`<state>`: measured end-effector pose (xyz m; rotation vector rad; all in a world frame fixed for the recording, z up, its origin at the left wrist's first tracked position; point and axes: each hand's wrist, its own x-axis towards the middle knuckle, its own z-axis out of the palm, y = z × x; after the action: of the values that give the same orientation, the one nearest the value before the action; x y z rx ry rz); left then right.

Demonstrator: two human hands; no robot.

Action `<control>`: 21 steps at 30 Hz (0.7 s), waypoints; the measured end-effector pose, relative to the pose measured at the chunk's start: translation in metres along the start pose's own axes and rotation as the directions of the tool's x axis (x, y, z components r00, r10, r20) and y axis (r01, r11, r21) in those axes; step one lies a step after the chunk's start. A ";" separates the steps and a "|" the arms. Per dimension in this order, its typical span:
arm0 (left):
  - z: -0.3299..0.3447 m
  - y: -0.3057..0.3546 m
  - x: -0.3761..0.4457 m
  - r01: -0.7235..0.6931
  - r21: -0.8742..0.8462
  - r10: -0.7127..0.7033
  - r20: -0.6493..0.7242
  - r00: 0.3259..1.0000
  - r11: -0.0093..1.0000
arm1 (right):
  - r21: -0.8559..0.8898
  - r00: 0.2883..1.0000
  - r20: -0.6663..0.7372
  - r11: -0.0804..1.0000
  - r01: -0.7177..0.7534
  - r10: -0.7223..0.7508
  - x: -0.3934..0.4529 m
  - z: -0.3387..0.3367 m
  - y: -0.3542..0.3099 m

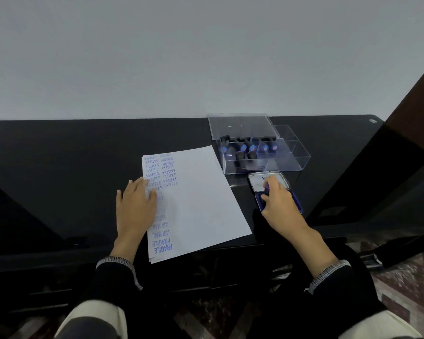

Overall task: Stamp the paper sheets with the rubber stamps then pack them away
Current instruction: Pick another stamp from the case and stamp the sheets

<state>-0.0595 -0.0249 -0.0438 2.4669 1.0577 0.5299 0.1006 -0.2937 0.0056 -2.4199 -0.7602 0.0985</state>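
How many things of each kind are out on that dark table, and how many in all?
Stamps lying in the clear box: about 7, some overlap
Stamp held on the ink pad by the right hand: 1
Ink pad: 1
Clear box: 1
Stack of paper sheets, left hand resting flat on it: 1, sheet count cannot be told
Total: about 11

A glossy black table (59,155) carries white stamped paper sheets (201,192), a clear plastic compartment box (291,162) and an open blue ink pad tin (299,206).
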 end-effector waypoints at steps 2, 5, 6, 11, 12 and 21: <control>-0.003 0.000 0.000 -0.001 -0.034 0.000 -0.002 1.000 0.999 | 0.007 1.000 0.002 1.000 -0.007 0.007 0.005 -0.005 -0.010; -0.007 0.002 -0.002 -0.005 -0.158 0.005 -0.006 1.000 0.987 | 0.246 0.999 -0.035 0.969 -0.022 0.031 0.009 0.001 -0.037; -0.008 0.002 -0.002 -0.005 -0.182 0.006 0.002 1.000 0.983 | 0.329 0.999 -0.020 0.944 -0.017 0.025 0.012 0.007 -0.049; -0.010 -0.001 -0.003 -0.016 -0.202 0.019 0.014 1.000 0.979 | 0.444 0.992 -0.016 0.888 0.119 -0.125 0.028 0.056 -0.103; -0.010 0.000 -0.003 -0.015 -0.196 0.017 0.009 1.000 0.980 | 0.450 0.987 -0.038 0.879 0.159 -0.159 0.031 0.065 -0.113; -0.007 0.001 0.002 -0.011 -0.110 0.004 -0.062 0.998 0.994 | 0.518 0.975 -0.092 0.826 0.222 -0.204 0.044 0.110 -0.137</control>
<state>-0.0611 -0.0225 -0.0369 2.3728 1.0145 0.6532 0.0426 -0.1223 -0.0032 -1.7999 -0.8552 0.1557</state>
